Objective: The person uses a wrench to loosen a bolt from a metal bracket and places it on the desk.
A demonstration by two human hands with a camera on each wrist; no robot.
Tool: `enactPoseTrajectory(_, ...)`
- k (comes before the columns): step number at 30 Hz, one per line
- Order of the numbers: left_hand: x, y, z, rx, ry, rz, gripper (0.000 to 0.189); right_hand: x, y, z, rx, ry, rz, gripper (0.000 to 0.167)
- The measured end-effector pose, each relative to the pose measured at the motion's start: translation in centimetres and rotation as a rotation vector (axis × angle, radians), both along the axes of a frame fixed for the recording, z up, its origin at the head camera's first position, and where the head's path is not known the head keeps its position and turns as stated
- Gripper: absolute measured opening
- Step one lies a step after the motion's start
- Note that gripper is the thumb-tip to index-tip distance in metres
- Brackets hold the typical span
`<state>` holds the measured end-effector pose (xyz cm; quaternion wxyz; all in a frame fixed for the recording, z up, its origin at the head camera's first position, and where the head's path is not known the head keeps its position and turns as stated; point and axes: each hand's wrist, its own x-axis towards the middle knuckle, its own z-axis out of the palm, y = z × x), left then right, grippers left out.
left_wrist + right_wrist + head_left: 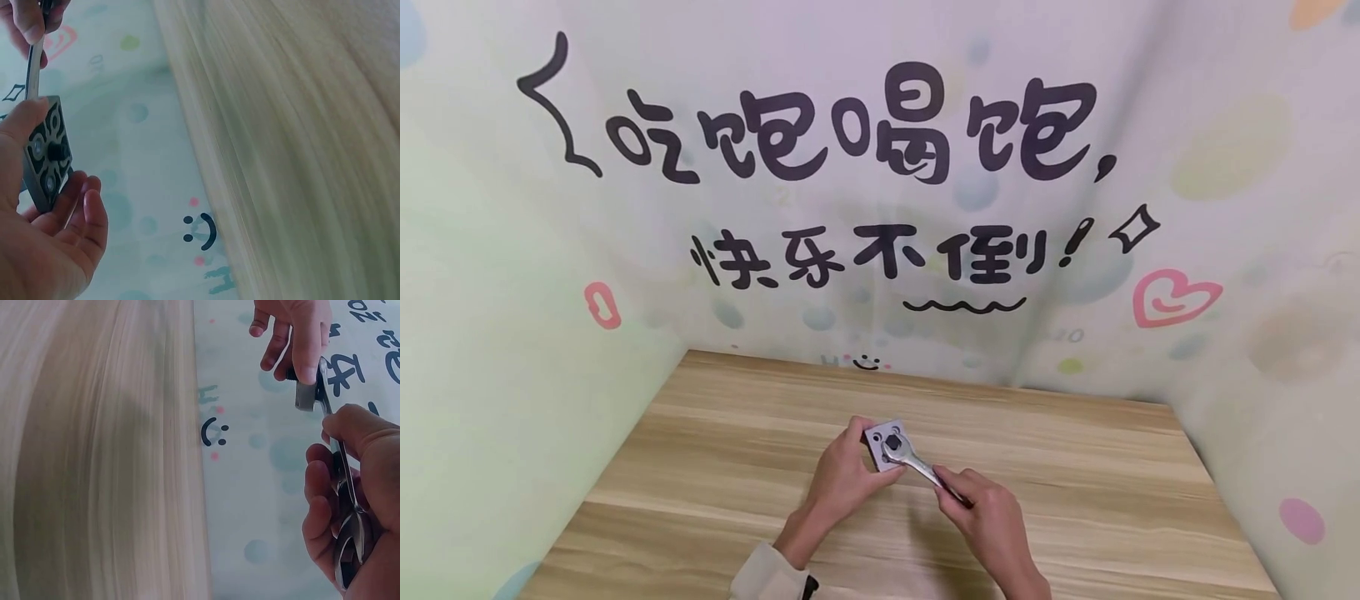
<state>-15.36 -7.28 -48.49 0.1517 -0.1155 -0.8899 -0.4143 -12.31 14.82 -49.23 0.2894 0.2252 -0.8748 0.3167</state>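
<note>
My left hand [838,479] grips a small square metal plate [886,428] by its edges, thumb on the near side. The plate has round holes, and a dark bolt head [893,442] stands on its face. Around that head sits one end of a silver wrench [919,466]. My right hand [992,512] holds the wrench by its shank, fingers curled round it. The left wrist view shows the plate's back, with dark recesses and the black bolt end [59,152] sticking out. In the right wrist view, the wrench's other end [351,553] lies by my palm.
Both hands are over a wood-grain table [737,442]. Pale fabric walls [880,333] with printed lettering and coloured spots enclose its back and sides. A light sleeve [767,575] covers my left forearm, with a black band at its edge.
</note>
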Motion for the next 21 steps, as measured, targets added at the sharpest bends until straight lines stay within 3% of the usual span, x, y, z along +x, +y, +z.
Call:
enactPoseTrajectory(14,0.0,-0.9,0.2,0.064,-0.045,-0.117,0.062,-0.2,0.8,0.6,0.019,-0.046,0.054,0.032)
enactPoseTrajectory(21,-0.2,-1.2,0.2,0.116,-0.107,-0.212,0.061,-0.2,1.3,0.6,0.039,-0.021,0.070,0.031)
